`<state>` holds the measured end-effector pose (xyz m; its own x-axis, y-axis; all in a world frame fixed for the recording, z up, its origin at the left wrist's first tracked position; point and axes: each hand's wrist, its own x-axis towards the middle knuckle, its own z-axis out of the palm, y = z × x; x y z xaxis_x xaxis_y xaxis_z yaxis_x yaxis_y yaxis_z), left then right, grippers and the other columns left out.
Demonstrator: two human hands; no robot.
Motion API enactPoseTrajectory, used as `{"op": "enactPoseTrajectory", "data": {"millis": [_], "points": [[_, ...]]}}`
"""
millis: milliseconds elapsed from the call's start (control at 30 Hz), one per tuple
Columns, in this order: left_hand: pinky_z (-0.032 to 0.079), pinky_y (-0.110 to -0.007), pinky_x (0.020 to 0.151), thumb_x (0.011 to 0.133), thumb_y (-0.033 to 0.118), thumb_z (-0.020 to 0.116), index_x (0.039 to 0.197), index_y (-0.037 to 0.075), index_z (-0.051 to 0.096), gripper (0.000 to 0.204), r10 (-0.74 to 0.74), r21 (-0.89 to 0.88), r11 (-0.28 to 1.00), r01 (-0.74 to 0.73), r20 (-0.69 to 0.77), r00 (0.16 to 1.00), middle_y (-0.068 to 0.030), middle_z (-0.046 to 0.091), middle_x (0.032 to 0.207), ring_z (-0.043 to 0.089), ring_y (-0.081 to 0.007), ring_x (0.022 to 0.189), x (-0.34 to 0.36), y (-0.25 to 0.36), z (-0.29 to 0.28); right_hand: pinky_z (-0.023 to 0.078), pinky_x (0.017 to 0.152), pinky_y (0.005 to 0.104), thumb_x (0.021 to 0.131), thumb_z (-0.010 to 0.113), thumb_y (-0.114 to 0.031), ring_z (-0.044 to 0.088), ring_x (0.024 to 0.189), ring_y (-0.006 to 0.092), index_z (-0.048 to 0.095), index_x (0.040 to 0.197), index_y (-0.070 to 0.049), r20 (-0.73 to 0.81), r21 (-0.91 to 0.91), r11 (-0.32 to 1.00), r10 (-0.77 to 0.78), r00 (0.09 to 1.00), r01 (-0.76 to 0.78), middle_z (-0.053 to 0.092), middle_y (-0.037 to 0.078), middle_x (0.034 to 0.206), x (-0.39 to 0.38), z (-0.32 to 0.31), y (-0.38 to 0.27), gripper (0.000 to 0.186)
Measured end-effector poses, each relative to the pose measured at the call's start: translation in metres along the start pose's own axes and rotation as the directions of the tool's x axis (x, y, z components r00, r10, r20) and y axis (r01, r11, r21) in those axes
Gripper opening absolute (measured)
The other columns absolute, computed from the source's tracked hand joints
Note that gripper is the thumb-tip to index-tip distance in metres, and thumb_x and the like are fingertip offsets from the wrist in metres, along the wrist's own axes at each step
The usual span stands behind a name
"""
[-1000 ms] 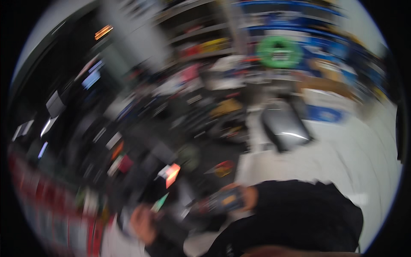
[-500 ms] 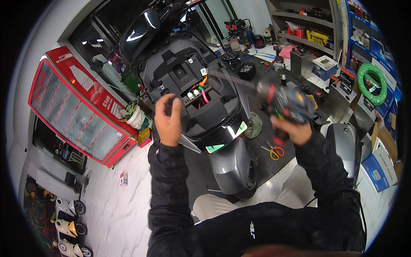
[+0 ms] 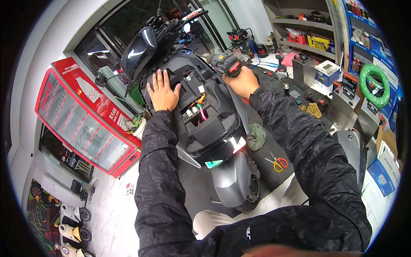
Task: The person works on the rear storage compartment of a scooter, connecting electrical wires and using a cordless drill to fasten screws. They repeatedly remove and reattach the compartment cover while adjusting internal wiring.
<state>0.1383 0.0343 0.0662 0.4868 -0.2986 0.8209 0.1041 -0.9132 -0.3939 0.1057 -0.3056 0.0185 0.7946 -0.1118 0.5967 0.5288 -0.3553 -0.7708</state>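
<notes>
White marbled flooring [image 3: 111, 214] borders a dark flat mat [image 3: 197, 184], where a black-and-grey scooter [image 3: 218, 130] stands, its long axis running from the rear wheel near the wearer to handlebars at upper left, beside a red glass-fronted cooler [image 3: 83, 124] with pale lettering. The left hand [image 3: 164, 91] presses flat, fingers slightly parted, on the scooter's black body; the right hand [image 3: 243, 83] grips a black-and-red power drill [image 3: 225, 65], nose leftward.

Workshop — opened scooter [image 3: 212, 136], power tool [image 3: 225, 64]
</notes>
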Motion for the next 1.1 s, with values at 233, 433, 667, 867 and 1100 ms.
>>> {"op": "enactPoseTrajectory", "data": {"millis": [233, 433, 667, 867, 1100], "points": [[0.022, -0.058, 0.133, 0.108, 0.054, 0.059, 0.171, 0.018, 0.041, 0.076, -0.03, 0.019, 0.999, 0.03, -0.02, 0.999, -0.0075, 0.034, 0.18, 0.029, -0.0291, 0.167, 0.0, 0.003, 0.002, 0.06, 0.095, 0.0524, 0.085, 0.077, -0.035, 0.075, 0.105, 0.047, 0.082, 0.108, -0.006, 0.016, -0.073, 0.997, -0.008, 1.0, 0.009, 0.08, 0.025, 0.104, 0.017, 0.02, 0.002, 0.038], [0.02, -0.059, 0.133, 0.106, 0.055, 0.059, 0.172, 0.019, 0.041, 0.076, -0.056, 0.02, 0.998, 0.056, -0.014, 0.998, -0.0067, 0.034, 0.18, 0.03, -0.0298, 0.166, -0.001, 0.007, 0.001, 0.06, 0.095, 0.0518, 0.085, 0.077, -0.036, 0.076, 0.105, 0.047, 0.082, 0.108, -0.006, 0.04, -0.063, 0.998, 0.018, 0.999, -0.015, 0.08, 0.026, 0.105, 0.029, 0.025, 0.01, 0.038], [0.019, -0.059, 0.134, 0.106, 0.056, 0.059, 0.172, 0.02, 0.04, 0.077, -0.071, 0.018, 0.997, 0.071, 0.01, 0.997, -0.0064, 0.033, 0.18, 0.03, -0.0301, 0.166, -0.001, 0.008, 0.0, 0.059, 0.086, 0.0502, 0.084, 0.082, -0.031, 0.075, 0.1, 0.0471, 0.079, 0.107, -0.001, 0.013, -0.087, 0.996, 0.002, 1.0, -0.001, 0.079, 0.025, 0.098, 0.039, 0.036, 0.008, 0.038], [0.02, -0.059, 0.133, 0.104, 0.055, 0.062, 0.17, 0.019, 0.043, 0.078, -0.056, -0.003, 0.998, 0.056, -0.057, 0.997, -0.0066, 0.035, 0.179, 0.031, -0.0302, 0.165, -0.001, 0.009, 0.001, 0.061, 0.094, 0.0531, 0.085, 0.076, -0.034, 0.076, 0.105, 0.0449, 0.082, 0.109, -0.007, 0.048, -0.187, 0.981, -0.034, 0.998, 0.043, 0.08, 0.023, 0.104, 0.034, 0.026, -0.01, 0.036], [0.023, -0.059, 0.131, 0.104, 0.055, 0.063, 0.168, 0.019, 0.047, 0.075, -0.055, -0.016, 0.998, 0.054, -0.084, 0.995, -0.0089, 0.041, 0.176, 0.034, -0.0307, 0.164, -0.001, 0.009, -0.002, 0.06, 0.094, 0.0551, 0.085, 0.074, -0.032, 0.076, 0.104, 0.0466, 0.081, 0.109, -0.007, 0.091, -0.344, 0.933, -0.082, 0.992, 0.108, 0.08, 0.025, 0.106, 0.048, 0.017, -0.041, 0.035]]}}
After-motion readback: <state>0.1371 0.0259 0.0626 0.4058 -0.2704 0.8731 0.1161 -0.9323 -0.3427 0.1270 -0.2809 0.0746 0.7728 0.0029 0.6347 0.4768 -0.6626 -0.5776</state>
